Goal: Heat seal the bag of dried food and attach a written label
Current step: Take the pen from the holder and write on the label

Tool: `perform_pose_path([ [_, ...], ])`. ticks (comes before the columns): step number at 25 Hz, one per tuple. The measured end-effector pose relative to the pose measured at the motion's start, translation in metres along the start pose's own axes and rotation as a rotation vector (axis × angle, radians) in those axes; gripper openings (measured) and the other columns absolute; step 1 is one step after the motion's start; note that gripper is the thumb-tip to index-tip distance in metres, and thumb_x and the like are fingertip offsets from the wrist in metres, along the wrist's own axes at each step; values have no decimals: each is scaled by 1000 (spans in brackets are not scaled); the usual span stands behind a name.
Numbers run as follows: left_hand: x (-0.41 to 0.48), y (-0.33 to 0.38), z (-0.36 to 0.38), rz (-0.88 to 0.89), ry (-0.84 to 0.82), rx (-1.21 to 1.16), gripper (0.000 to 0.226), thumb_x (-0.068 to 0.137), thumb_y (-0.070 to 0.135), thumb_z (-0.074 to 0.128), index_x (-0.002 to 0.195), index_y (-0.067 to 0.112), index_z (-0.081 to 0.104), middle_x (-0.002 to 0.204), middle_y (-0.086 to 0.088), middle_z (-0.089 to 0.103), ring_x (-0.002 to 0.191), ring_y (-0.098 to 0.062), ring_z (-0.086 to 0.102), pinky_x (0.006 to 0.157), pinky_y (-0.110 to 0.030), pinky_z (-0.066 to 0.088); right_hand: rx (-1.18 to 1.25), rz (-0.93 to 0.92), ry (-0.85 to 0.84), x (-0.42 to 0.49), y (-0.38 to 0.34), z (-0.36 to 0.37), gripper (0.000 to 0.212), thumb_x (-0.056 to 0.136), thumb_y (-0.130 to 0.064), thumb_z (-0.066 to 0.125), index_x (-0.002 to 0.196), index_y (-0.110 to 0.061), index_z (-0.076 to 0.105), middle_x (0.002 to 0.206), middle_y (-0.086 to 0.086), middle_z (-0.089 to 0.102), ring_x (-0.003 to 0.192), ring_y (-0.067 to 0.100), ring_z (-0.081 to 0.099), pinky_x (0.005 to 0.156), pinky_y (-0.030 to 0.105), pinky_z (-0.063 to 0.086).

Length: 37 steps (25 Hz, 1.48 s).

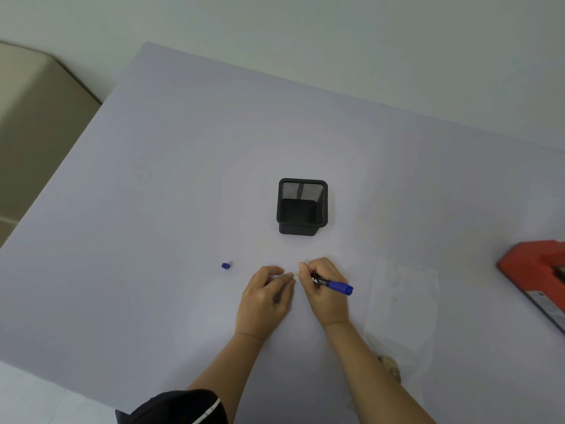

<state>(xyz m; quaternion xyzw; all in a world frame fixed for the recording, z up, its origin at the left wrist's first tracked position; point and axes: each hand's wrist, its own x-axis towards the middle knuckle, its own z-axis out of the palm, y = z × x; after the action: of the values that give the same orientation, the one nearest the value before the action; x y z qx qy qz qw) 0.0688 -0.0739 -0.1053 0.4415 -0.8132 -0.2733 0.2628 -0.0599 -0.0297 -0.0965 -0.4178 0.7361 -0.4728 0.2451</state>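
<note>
Grip: where the two hands meet near the middle of the table, the fingertips of both pinch a small pale label [296,276] between them, just above the surface.
Right hand: the right hand [324,289] is also closed around a blue marker [333,284], whose blue rear end sticks out to the right past the knuckles; its tip is hidden inside the fist.
Left hand: the left hand [265,296] has thumb and forefinger narrowed onto the label's left edge, the other fingers curled.
Marker cap: a small blue cap [225,265] stands alone on the table to the left of the hands, apart from them.
Pen holder: a black mesh pen holder [302,206] stands upright beyond the hands.
Bag: a clear plastic bag [402,304] lies flat to the right of the right forearm, with brownish dried food [389,365] at its near end.
Sealer: a red heat sealer [538,270] sits at the right edge, partly out of view.
Surface: a pale lilac table [183,179].
</note>
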Motion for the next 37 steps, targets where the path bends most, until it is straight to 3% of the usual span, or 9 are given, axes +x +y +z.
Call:
perform_pose_path([
  [9, 1, -2, 0, 5, -12, -11, 19, 83, 24, 62, 86, 10, 75, 93, -8, 66, 72, -16, 63, 70, -16, 49, -27, -14, -32, 0, 3, 2, 29, 88, -26, 51, 66, -8, 49, 66, -6, 45, 66, -6, 46, 63, 2, 38],
  [37, 2, -4, 2, 10, -8, -13, 20, 84, 23, 60, 88, 10, 75, 94, -9, 65, 73, -15, 61, 70, -17, 49, -43, -27, -55, 2, 6, 3, 26, 87, -9, 59, 63, -4, 49, 65, -4, 46, 64, -2, 44, 61, 5, 39],
])
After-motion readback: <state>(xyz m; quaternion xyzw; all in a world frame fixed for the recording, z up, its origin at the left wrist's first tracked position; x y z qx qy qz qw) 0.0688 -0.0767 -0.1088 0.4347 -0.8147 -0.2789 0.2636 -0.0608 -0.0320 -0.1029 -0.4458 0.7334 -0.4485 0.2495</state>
